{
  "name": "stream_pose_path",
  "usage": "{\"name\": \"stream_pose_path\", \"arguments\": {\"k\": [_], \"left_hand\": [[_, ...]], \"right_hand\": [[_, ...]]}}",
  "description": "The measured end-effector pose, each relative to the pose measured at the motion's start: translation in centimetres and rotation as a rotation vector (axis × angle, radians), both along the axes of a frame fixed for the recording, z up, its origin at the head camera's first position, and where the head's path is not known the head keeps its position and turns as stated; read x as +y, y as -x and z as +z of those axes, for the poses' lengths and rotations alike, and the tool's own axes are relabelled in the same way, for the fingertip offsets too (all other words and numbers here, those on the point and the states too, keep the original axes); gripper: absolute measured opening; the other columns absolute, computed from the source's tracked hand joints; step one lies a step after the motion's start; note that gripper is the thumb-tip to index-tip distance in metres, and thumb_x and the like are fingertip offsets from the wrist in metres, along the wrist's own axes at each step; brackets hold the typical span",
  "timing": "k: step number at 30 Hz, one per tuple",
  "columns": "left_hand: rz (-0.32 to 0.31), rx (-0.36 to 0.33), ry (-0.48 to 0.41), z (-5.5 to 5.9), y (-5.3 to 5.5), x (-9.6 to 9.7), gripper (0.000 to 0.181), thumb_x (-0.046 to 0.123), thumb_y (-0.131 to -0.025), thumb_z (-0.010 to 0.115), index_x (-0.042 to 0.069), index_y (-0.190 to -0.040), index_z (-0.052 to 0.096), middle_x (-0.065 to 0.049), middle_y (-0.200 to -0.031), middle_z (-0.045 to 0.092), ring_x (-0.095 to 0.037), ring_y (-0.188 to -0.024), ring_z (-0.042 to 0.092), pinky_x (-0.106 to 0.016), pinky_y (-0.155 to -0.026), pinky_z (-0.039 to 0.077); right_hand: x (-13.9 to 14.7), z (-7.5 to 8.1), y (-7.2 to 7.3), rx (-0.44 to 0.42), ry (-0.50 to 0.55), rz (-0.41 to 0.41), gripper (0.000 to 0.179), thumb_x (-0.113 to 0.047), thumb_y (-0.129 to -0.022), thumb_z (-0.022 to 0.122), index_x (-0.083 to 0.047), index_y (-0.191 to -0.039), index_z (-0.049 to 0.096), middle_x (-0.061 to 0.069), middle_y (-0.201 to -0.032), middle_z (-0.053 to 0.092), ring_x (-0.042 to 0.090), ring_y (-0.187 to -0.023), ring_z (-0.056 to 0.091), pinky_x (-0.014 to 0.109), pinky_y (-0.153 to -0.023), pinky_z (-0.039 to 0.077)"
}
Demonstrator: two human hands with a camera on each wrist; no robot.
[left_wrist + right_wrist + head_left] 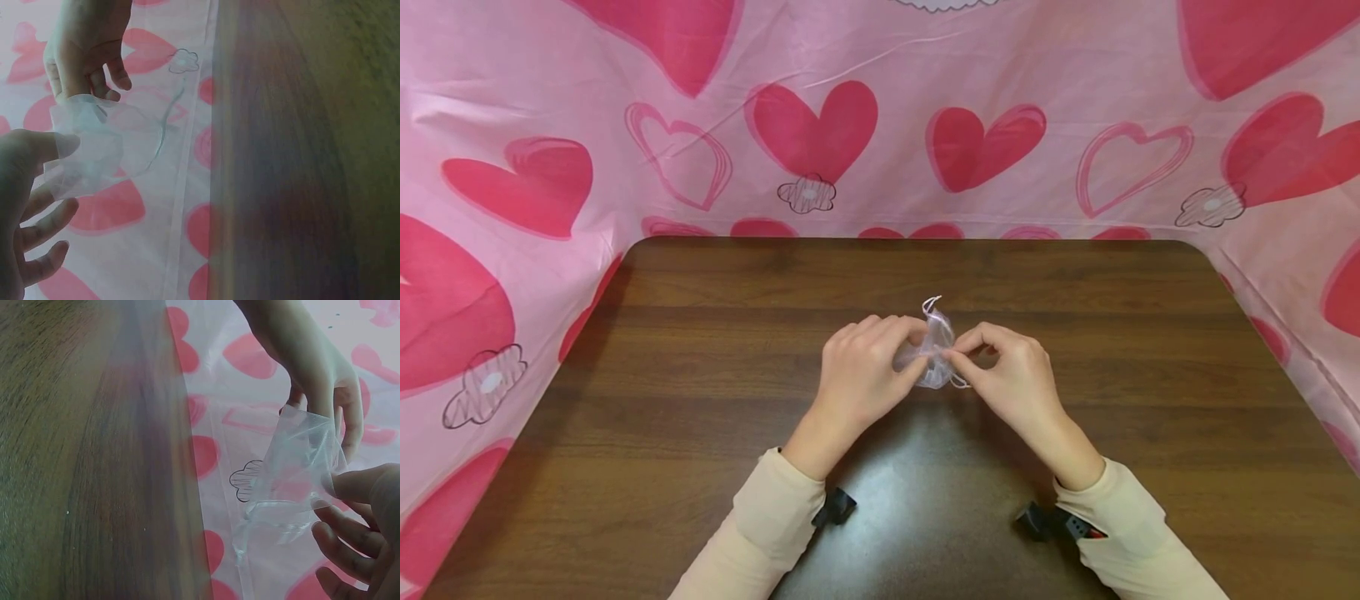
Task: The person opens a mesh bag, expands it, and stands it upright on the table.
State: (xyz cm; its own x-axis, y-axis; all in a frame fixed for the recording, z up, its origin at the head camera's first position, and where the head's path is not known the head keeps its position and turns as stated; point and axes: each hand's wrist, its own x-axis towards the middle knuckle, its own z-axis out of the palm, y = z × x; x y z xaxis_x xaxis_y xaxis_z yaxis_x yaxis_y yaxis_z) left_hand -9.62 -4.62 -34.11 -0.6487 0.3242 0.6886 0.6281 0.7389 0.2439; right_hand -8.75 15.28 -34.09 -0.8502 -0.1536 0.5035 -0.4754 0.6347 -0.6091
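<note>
A small sheer white drawstring pouch (935,372) is held up above the table between both hands, with a thin white cord loop (931,303) rising at the top and another cord end by the right fingertips. My left hand (868,367) grips the pouch's left side; in the left wrist view its thumb (65,145) lies over the see-through fabric (103,150). My right hand (1011,371) pinches the right side between thumb and index finger. In the right wrist view, the right hand's other fingers (347,550) are loosely bent below the fabric (297,459).
The brown wooden table (662,350) spreads beneath both hands. Pink cloth with red hearts (985,146) hangs behind it and along both sides. Small black devices sit at the left sleeve (837,507) and the right sleeve (1037,522).
</note>
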Motion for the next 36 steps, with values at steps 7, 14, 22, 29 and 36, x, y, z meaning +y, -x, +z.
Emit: {"name": "stream_pose_path", "arguments": {"k": [7, 14, 22, 29, 36], "left_hand": [[0.04, 0.009, -0.002, 0.02, -0.04, 0.15, 0.002, 0.022, -0.084, 0.075, 0.021, -0.083, 0.075, 0.009, -0.078, 0.072, -0.012, -0.068, 0.06, -0.028, -0.058, 0.044], [0.089, 0.017, -0.021, -0.03, 0.08, 0.17, 0.006, 0.018, -0.08, 0.078, 0.022, -0.078, 0.073, 0.009, -0.073, 0.068, -0.012, -0.062, 0.056, -0.029, -0.053, 0.042], [0.155, -0.014, -0.072, -0.08, 0.14, -0.01, 0.005, 0.018, -0.081, 0.076, 0.021, -0.08, 0.072, 0.008, -0.069, 0.065, -0.013, -0.058, 0.054, -0.03, -0.05, 0.042], [0.176, -0.028, -0.106, -0.12, 0.11, -0.12, 0.006, 0.016, -0.081, 0.073, 0.02, -0.086, 0.072, 0.009, -0.07, 0.067, -0.011, -0.056, 0.052, -0.03, -0.048, 0.04], [0.109, -0.077, -0.046, -0.02, -0.02, -0.18, 0.011, 0.014, -0.083, 0.073, 0.019, -0.093, 0.074, 0.008, -0.078, 0.067, -0.012, -0.062, 0.054, -0.029, -0.05, 0.042]], "right_hand": [[-0.1, 0.13, -0.04, 0.002, 0.002, 0.006, 0.016, -0.012, -0.076, 0.087, -0.013, -0.076, 0.072, -0.006, -0.074, 0.071, 0.016, -0.068, 0.067, 0.042, -0.064, 0.054], [-0.21, 0.07, -0.11, -0.039, -0.027, 0.014, 0.012, -0.019, -0.08, 0.085, -0.015, -0.087, 0.076, -0.006, -0.076, 0.071, 0.01, -0.066, 0.063, 0.037, -0.058, 0.05], [-0.25, 0.21, -0.35, -0.091, -0.094, 0.037, 0.016, -0.024, -0.081, 0.084, -0.015, -0.093, 0.078, -0.008, -0.077, 0.069, 0.01, -0.065, 0.062, 0.031, -0.058, 0.046], [-0.07, -0.02, -0.16, -0.027, -0.095, 0.0, 0.005, -0.013, -0.083, 0.081, -0.012, -0.087, 0.079, -0.002, -0.082, 0.073, 0.018, -0.067, 0.063, 0.036, -0.06, 0.048], [0.07, 0.0, 0.01, 0.007, -0.065, -0.028, 0.005, -0.011, -0.083, 0.08, -0.012, -0.087, 0.078, -0.001, -0.08, 0.072, 0.015, -0.068, 0.064, 0.041, -0.063, 0.051]]}}
